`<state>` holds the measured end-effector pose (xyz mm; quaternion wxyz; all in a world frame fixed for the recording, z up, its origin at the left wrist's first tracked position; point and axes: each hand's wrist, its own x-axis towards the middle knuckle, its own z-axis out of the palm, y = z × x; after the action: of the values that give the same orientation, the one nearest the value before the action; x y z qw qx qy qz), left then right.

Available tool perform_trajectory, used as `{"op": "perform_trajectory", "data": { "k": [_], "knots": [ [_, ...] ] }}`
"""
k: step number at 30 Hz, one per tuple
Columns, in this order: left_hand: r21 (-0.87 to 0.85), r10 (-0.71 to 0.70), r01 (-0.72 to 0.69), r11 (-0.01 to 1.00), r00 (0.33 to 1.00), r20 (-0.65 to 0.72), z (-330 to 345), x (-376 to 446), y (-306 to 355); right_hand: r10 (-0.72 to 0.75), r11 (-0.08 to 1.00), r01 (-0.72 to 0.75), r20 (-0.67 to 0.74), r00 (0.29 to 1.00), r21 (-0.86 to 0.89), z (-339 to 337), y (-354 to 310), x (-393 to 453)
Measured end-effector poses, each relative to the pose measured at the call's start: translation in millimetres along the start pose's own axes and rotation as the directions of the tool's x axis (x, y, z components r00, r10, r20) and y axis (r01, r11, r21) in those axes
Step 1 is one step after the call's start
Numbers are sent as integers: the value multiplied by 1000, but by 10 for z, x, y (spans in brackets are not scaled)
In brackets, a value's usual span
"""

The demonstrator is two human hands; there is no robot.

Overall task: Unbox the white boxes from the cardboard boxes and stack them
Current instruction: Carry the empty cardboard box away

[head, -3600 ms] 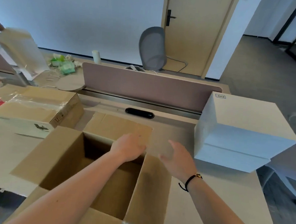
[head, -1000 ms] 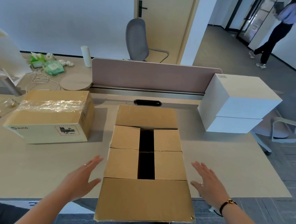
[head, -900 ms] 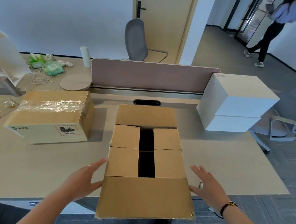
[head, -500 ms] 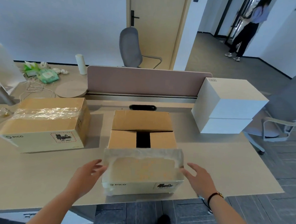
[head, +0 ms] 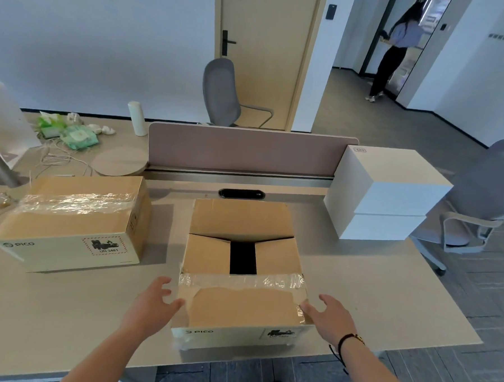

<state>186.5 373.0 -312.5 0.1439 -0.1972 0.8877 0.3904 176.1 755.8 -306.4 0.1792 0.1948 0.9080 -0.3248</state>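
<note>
An opened cardboard box point(head: 240, 304) sits at the desk's near edge, its near flap folded over the top and a dark gap showing between the side flaps. My left hand point(head: 151, 305) touches its left side with fingers spread. On the box's right corner my right hand point(head: 327, 319) rests, fingers relaxed. A sealed, taped cardboard box point(head: 74, 219) stands to the left. Two white boxes point(head: 382, 194) are stacked at the back right of the desk.
A mauve divider panel point(head: 247, 151) runs along the desk's back. Behind it stands a grey chair point(head: 221, 92); another chair point(head: 478, 199) is at the right. Cables, green packets point(head: 78, 136) and a white roll point(head: 137, 117) lie at the back left. A person point(head: 395, 46) stands in the far doorway.
The near flap, earlier hanging out over the desk edge, has been folded up over the box top. Both hands have moved in from beside the box to touch its near corners.
</note>
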Motion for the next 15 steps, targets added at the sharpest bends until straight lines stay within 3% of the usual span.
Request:
{"op": "perform_trajectory", "data": {
  "k": [6, 15],
  "knots": [
    [50, 5, -8, 999, 998, 64, -75, 207, 160, -15, 999, 15, 17, 1000, -33, -66, -74, 47],
    [-111, -19, 18, 994, 1000, -7, -34, 718, 670, -68, 995, 66, 17, 998, 81, -221, -464, 553]
  ]
}}
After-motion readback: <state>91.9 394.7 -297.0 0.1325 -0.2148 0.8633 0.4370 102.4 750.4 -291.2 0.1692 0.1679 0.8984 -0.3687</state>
